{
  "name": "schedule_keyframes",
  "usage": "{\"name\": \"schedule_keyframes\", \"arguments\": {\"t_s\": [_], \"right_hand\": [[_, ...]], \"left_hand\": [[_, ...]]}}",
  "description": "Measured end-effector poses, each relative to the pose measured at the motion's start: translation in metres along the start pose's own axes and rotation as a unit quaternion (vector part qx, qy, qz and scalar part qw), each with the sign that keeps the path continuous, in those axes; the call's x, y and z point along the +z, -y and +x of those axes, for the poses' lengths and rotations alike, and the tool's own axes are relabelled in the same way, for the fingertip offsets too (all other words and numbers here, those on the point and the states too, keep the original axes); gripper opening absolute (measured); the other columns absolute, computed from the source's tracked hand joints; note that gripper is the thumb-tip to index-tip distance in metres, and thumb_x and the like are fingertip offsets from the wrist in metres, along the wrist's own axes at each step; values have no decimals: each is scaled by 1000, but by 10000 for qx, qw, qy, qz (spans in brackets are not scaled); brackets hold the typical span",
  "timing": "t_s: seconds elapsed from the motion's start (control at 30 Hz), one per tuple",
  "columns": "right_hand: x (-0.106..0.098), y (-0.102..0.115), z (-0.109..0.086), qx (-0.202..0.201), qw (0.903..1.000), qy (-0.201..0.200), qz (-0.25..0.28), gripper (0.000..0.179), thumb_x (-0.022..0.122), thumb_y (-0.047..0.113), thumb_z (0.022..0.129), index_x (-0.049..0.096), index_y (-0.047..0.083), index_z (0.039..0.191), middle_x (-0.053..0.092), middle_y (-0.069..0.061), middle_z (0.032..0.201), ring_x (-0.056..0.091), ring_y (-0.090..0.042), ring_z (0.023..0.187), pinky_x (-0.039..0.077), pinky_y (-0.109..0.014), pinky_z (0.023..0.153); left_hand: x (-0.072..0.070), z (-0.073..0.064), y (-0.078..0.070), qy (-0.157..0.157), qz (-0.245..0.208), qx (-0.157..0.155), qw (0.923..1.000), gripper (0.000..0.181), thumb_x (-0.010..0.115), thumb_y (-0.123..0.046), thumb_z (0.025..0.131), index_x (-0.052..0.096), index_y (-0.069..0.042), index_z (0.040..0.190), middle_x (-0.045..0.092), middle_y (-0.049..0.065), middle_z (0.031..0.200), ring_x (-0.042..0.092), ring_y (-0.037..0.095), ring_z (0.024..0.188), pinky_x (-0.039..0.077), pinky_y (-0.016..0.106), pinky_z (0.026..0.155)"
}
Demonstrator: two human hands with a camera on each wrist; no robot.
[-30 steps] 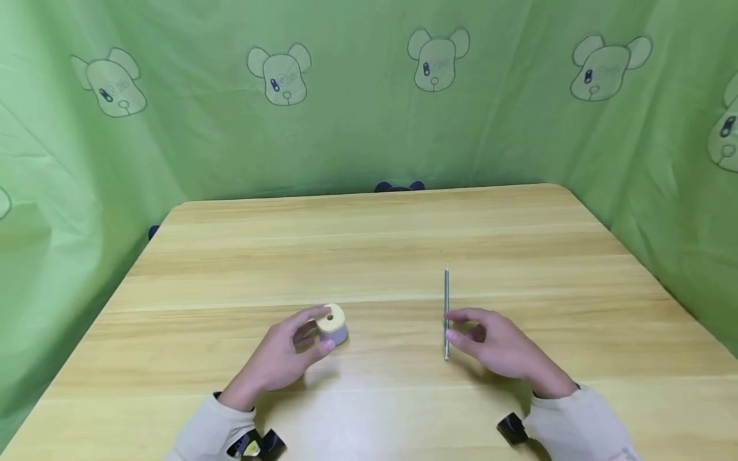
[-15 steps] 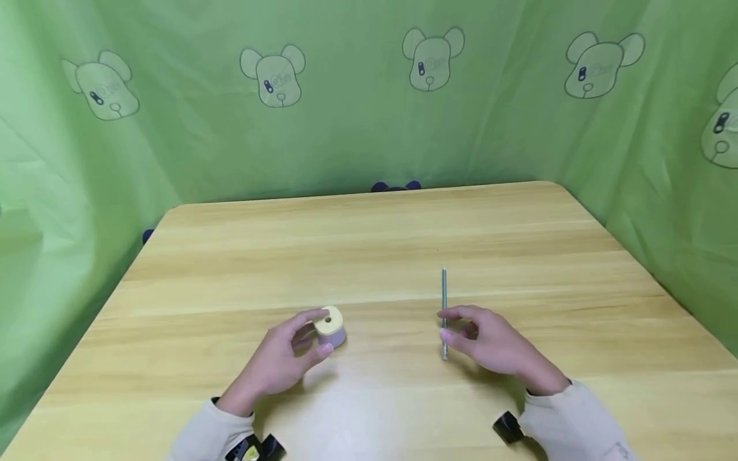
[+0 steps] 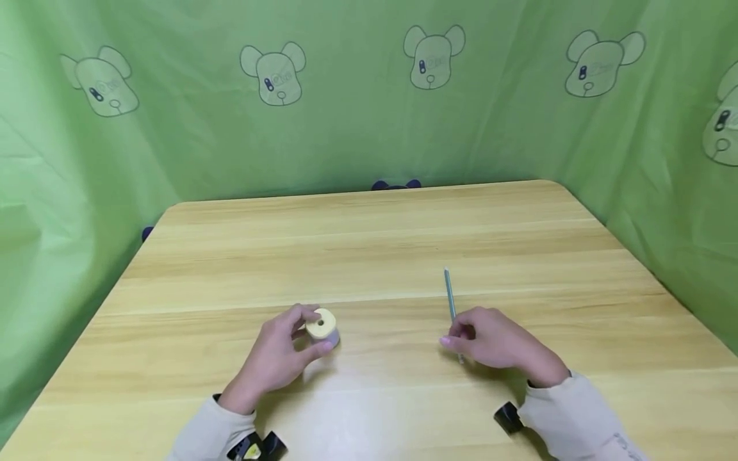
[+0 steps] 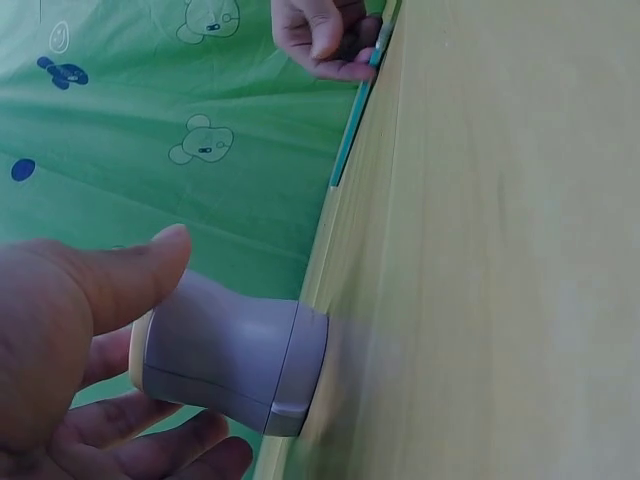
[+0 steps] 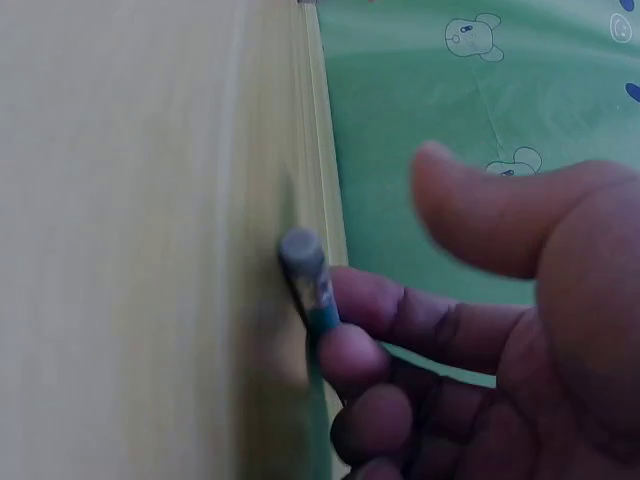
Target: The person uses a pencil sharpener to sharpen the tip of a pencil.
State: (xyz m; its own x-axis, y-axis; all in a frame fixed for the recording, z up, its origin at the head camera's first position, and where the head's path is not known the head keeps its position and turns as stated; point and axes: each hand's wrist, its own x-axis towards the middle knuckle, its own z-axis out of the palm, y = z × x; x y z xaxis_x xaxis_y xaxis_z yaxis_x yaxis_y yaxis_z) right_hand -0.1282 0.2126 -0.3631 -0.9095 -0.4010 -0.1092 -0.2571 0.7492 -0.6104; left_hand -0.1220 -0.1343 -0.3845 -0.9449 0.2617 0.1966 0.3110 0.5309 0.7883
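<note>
A pencil sharpener (image 3: 328,324), purple-grey with a cream top and a hole in it, stands on the table left of centre. My left hand (image 3: 275,356) holds it, fingers at its top and far side and thumb at the near side. In the left wrist view the sharpener body (image 4: 225,345) sits between thumb and curled fingers, its base at the tabletop. A teal pencil (image 3: 450,293) lies slanted on the table at right. My right hand (image 3: 497,339) touches it with bent fingers. In the right wrist view the thumb stands apart from the pencil's blunt end (image 5: 303,250).
The wooden table (image 3: 369,250) reaches back to a green curtain (image 3: 357,141) printed with bear heads. Black wrist cameras (image 3: 508,418) sit at both cuffs, close above the tabletop.
The pencil has turned, its near end swinging right, as my right fingers curled in. The sharpener has shifted slightly left toward my left palm.
</note>
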Motion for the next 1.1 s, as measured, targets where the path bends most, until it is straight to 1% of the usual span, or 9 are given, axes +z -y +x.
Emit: {"name": "schedule_keyframes", "arguments": {"t_s": [0.07, 0.13, 0.27, 0.47, 0.6, 0.7, 0.83, 0.97, 1.1], "right_hand": [[-1, -1, 0, 162, 9997, -108, -138, 25, 69, 33, 90, 60, 12, 78, 51, 3, 65, 46, -12, 57, 41, -25, 50], [-1, -3, 0, 391, 9986, -201, -284, 29, 71, 34, 88, 55, 12, 79, 49, 1, 65, 44, -13, 56, 38, -25, 48], [0, -7, -1, 843, 9945, -265, -567, 32, 71, 33, 88, 52, 10, 79, 48, -1, 65, 42, -14, 56, 36, -25, 48], [-1, -7, -1, 940, 9926, -192, -743, 26, 66, 17, 90, 54, 10, 68, 47, 0, 59, 43, -14, 51, 37, -25, 46], [-4, -4, -3, 1136, 9911, -151, -683, 19, 59, 13, 90, 56, 9, 72, 51, -1, 57, 46, -16, 50, 39, -27, 47], [-7, -3, -4, 1260, 9899, -129, -633, 16, 56, 13, 90, 57, 8, 75, 53, -1, 57, 47, -16, 49, 39, -28, 46], [-10, -5, -4, 1091, 9915, -253, -656, 15, 55, 14, 90, 56, 8, 77, 49, -2, 59, 44, -15, 50, 37, -27, 46], [-10, -7, -4, 893, 9932, -339, -669, 13, 54, 14, 92, 58, 6, 82, 49, -2, 65, 44, -16, 55, 38, -28, 49], [-9, -7, -4, 867, 9935, -399, -628, 13, 55, 14, 94, 59, 4, 86, 51, -2, 69, 45, -17, 59, 39, -29, 51]], "left_hand": [[0, 0, 0, -18, -76, -120, 9999, 39, 82, -12, 76, 61, -4, 108, 60, 15, 128, 60, 33, 114, 53, 38, 93], [0, 0, 1, -31, -120, -224, 9997, 39, 82, -13, 76, 60, -6, 108, 61, 15, 126, 61, 35, 112, 53, 42, 93], [1, 0, 2, 10, -72, -274, 9996, 46, 83, -14, 76, 58, -7, 114, 62, 17, 124, 61, 38, 110, 52, 48, 94], [1, 0, 3, 3, 1, -311, 9995, 56, 84, -17, 75, 57, -5, 123, 64, 16, 122, 62, 35, 109, 52, 47, 94], [-1, 0, 3, -63, 14, -342, 9994, 57, 84, -18, 75, 57, -4, 123, 64, 17, 122, 63, 34, 108, 52, 45, 94], [-2, -1, 3, -101, -19, -304, 9995, 57, 84, -16, 74, 57, -2, 123, 64, 18, 121, 63, 33, 108, 53, 43, 93], [-3, 0, 3, -116, -55, -301, 9995, 57, 84, -15, 74, 58, -2, 123, 64, 18, 121, 62, 33, 109, 53, 43, 94], [-3, 0, 4, -113, -85, -352, 9993, 57, 84, -17, 74, 58, -3, 123, 63, 19, 121, 62, 34, 108, 53, 44, 94], [-4, -1, 5, -72, -103, -354, 9993, 57, 84, -18, 75, 58, -4, 123, 63, 20, 122, 63, 35, 107, 53, 44, 93]]}}
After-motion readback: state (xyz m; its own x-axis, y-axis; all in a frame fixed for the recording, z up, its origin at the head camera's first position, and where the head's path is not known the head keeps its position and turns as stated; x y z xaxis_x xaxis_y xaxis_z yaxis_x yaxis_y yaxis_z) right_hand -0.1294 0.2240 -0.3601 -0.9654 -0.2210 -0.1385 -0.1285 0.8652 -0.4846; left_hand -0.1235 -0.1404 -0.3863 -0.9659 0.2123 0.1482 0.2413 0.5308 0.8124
